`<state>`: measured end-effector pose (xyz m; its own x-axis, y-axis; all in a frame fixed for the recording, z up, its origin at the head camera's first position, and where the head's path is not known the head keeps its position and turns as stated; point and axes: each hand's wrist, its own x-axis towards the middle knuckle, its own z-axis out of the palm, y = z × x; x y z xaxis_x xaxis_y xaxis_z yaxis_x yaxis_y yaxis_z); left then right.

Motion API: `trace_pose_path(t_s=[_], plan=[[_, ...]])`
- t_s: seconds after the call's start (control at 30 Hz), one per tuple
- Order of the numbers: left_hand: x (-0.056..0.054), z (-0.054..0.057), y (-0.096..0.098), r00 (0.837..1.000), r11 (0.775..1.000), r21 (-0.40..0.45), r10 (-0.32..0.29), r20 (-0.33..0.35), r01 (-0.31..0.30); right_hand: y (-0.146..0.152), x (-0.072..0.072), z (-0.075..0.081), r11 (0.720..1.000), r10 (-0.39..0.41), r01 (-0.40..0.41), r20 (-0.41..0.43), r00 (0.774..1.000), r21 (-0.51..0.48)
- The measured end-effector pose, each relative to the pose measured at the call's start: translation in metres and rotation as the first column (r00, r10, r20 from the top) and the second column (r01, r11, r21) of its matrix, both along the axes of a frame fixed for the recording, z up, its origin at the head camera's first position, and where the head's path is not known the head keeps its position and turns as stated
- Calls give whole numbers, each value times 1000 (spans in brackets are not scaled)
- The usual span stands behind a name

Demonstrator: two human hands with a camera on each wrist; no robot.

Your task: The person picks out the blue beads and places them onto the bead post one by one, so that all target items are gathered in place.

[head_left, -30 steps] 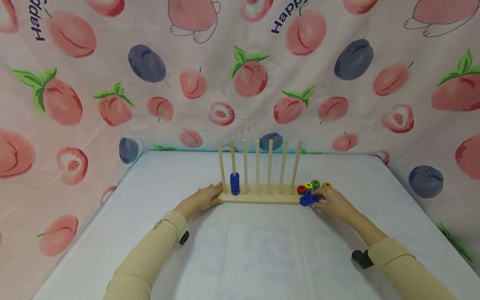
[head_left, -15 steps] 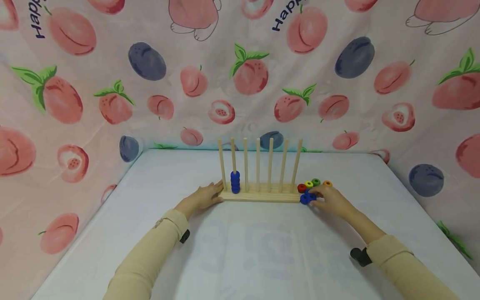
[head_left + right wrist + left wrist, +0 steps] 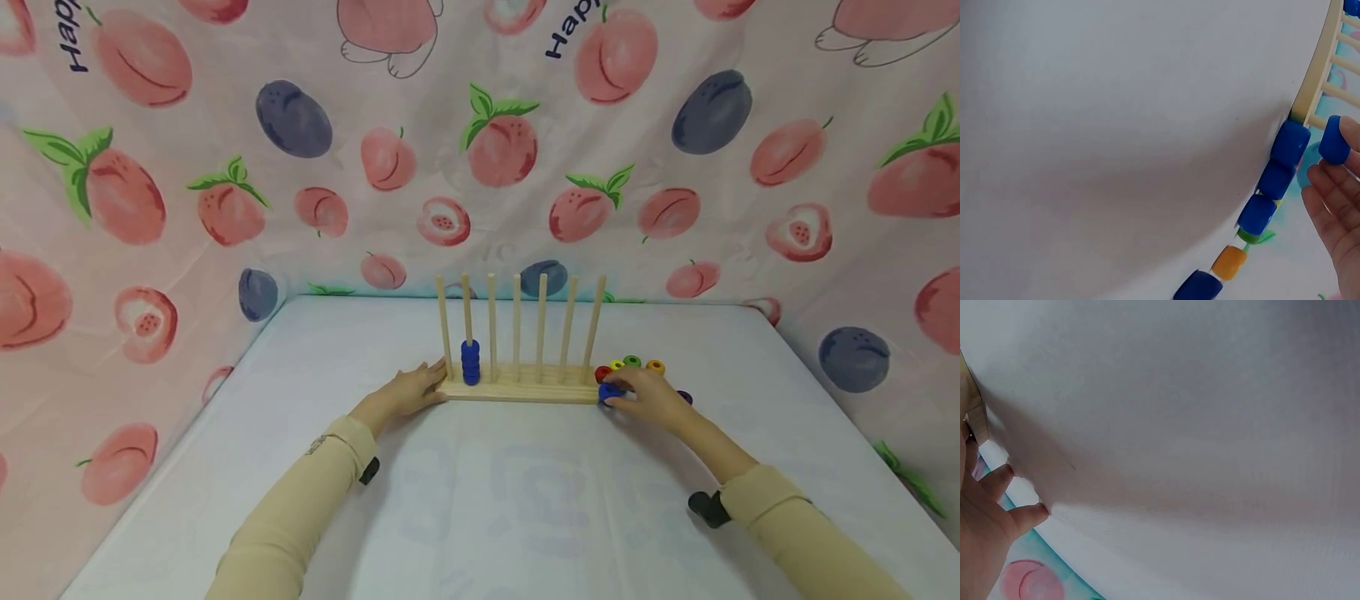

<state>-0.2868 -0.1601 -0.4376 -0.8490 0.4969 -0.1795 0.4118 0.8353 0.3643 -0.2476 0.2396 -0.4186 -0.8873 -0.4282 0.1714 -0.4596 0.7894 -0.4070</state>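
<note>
White tabletop is the biggest thing on my feed. On it, the wooden peg rack — long axis left-right, seven pegs pointing up. Left hand sits against the rack's left end, fingers spread. Right hand is at the right end, thumb and fingers pinching a blue bead; I read its longer side as roughly up-down in the right wrist view, hole hidden. Blue stack on second peg from left. Loose near the right hand: three blue beads in a row, red bead, orange bead.
</note>
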Motion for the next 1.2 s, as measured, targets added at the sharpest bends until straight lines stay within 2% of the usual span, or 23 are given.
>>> trace_pose_path(t_s=[0.1,0.3,0.47,0.7,0.8,0.9,0.93,1.03,1.13,1.17,1.2], plan=[[0,0,0,1000,1000,-5,-3,-3,3,-4,1,1,1000,8,-9,-8,1000,-10],[-2,-1,0,1000,1000,-6,0,-1,0,-14,5,3,1000,11,-10,52,999,-23],[-1,0,0,1000,1000,1,-5,-3,5,-22,6,4,1000,24,-24,37,999,-17],[1,1,0,1000,1000,9,-10,-16,10,-33,5,2,998,38,-34,64,997,-50],[1,2,2,1000,1000,17,-9,2,9,-37,5,2,997,48,-45,38,998,-57],[-1,-1,0,1000,999,37,-9,28,8,-43,4,1,995,74,-74,2,997,-68],[-7,-12,-5,999,998,59,-32,8,32,-45,3,1,994,84,-84,-8,996,-69],[-9,-15,-8,1000,998,57,-24,9,23,-54,1,2,992,96,-98,-30,995,-83],[-7,-14,-7,1000,999,34,-15,-10,16,-60,1,2,992,89,-93,-45,995,-86],[-1,-2,-3,1000,1000,10,8,16,-8,-61,1,3,992,87,-91,-48,995,-91],[0,-1,-1,1000,1000,2,12,18,-13,-62,1,3,991,85,-90,-51,995,-96]])
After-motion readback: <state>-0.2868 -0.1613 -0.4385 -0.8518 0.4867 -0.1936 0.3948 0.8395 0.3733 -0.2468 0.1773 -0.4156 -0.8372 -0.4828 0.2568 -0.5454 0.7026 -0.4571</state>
